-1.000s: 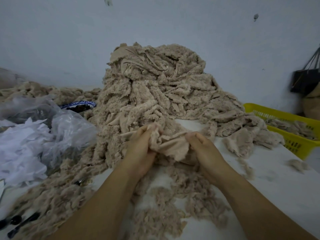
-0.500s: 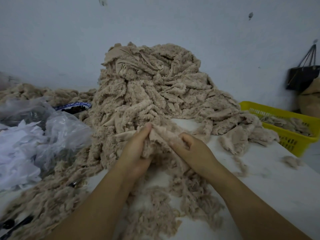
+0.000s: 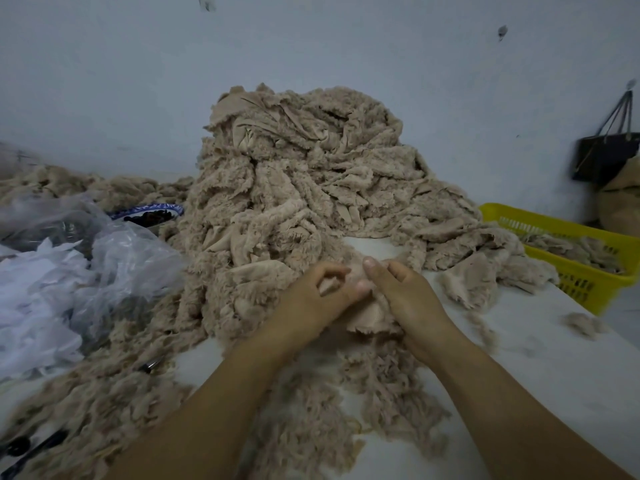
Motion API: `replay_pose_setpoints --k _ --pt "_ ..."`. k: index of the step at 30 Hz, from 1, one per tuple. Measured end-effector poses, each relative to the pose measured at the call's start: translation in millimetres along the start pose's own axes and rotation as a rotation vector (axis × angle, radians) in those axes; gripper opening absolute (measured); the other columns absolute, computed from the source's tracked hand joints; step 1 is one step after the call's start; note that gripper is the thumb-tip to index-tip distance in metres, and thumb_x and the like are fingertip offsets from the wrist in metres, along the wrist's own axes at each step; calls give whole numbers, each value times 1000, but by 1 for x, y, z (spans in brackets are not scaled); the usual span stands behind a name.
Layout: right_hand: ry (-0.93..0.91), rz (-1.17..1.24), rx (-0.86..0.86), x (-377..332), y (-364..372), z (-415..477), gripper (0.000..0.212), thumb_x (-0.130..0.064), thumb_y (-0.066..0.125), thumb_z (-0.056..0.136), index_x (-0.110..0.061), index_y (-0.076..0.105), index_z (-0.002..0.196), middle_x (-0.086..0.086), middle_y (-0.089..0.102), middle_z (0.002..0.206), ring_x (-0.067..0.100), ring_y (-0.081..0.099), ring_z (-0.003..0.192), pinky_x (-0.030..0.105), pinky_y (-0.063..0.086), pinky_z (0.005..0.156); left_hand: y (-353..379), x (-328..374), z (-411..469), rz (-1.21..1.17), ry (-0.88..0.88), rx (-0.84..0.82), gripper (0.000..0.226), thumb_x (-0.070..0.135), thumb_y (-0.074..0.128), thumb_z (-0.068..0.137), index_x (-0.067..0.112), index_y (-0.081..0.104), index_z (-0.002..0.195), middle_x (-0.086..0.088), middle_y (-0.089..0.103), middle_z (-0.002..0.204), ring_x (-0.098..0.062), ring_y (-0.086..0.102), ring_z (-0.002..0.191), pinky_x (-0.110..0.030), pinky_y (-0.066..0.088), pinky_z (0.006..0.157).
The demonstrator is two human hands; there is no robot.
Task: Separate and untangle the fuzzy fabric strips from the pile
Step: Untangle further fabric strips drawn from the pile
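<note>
A tall pile of beige fuzzy fabric strips [image 3: 298, 174] rises against the wall at the middle of the table. At its front foot both my hands work on one fuzzy strip [image 3: 370, 317]. My left hand [image 3: 315, 299] curls its fingers round the strip's upper end. My right hand [image 3: 405, 299] pinches the same strip right beside it, thumb up, and covers much of it. The strip's smooth backing hangs below the hands. Loose beige fluff and scraps [image 3: 346, 410] lie on the table under my forearms.
Clear plastic bags with white scraps [image 3: 69, 271] sit at the left, a blue-rimmed bowl [image 3: 152, 213] behind them. A yellow basket [image 3: 568, 251] with strips stands at the right table edge. Scissors [image 3: 31, 448] lie bottom left. A black bag [image 3: 609, 154] hangs on the wall.
My hands have come together: a second ago they held the strip spread apart, now they touch and bunch it between them, slightly lower on the table.
</note>
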State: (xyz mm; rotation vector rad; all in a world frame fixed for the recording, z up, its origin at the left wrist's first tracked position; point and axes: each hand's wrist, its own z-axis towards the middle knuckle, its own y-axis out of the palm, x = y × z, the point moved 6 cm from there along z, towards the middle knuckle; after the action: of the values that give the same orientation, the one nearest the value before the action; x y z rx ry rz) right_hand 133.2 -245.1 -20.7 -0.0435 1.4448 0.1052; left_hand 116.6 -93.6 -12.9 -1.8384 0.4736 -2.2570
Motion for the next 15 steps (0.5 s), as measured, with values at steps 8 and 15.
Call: replay_pose_setpoints --k 8,15 --pt "-38 -4 82 -8 1 1 63 -53 58 93 9 58 107 32 62 109 45 63 102 57 53 91 -5 -8 3 -568 -196 82 36 36 69 90 17 68 121 -8 74 112 -25 72 101 -41 56 94" --pt "0 210 221 -12 -25 4 45 -45 56 97 -17 58 62 -7 30 44 9 21 37 21 22 39 -41 -17 8 -1009 -243 248 34 30 59 96 9 66 121 -12 75 104 -29 71 91 -38 59 72"
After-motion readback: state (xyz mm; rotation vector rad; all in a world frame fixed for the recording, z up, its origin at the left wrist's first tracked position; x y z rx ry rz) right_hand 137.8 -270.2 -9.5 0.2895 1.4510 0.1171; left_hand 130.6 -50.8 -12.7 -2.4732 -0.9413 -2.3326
